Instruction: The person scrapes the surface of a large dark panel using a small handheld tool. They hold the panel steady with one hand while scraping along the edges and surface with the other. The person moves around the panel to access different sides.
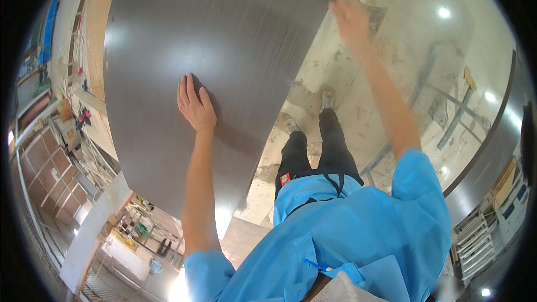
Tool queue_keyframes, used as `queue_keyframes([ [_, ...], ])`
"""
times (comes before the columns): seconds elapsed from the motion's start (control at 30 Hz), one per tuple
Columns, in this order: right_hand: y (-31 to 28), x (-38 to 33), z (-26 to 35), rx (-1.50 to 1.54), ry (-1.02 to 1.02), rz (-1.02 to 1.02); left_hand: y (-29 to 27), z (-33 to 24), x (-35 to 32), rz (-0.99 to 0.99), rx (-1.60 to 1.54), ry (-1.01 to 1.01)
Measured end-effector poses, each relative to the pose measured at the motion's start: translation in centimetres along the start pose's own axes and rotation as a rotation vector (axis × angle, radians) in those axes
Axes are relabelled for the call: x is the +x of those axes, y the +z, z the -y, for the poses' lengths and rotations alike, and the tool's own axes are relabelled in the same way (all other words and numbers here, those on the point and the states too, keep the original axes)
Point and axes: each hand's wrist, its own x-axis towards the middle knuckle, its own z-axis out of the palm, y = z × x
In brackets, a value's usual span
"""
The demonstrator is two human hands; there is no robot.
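A large dark grey-brown panel (pixel 168 39) with a fine streaked grain fills the view ahead and to the left. Flat on its surface rests my left hand (pixel 197 106), fingers extended and holding nothing. My right hand (pixel 351 22) is at the far right edge of the panel, its arm stretched forward. Motion blurs its fingers. Something small and dark shows at the fingertips, too smeared to name, and whether they touch the edge is unclear.
Scuffed pale floor (pixel 313 70) lies right of the panel, under my feet. A metal frame (pixel 456 117) stands there. Another dark panel (pixel 492 140) runs along the right side. Cluttered shelving (pixel 145 223) and a light board (pixel 95 232) are at lower left.
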Motion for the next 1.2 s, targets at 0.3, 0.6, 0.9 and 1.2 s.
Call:
queue_keyframes([
  [0.3,3.0,-24.8,14.9,0.213,-0.403,0.451,0.1,-0.2,0.2,-0.014,-0.03,-0.013],
  [0.6,-0.4,-6.5,6.8,-0.024,-0.12,-0.039,0.7,0.3,0.1,-0.08,-0.066,0.022],
  [0.9,5.7,-33.8,20.4,-0.009,-0.551,0.153,-0.3,4.8,-6.3,-0.014,-0.31,0.156],
  [1.2,1.3,-16.0,13.4,-0.273,-0.09,0.164,-7.5,19.3,-23.4,-0.001,0.071,-0.092],
])
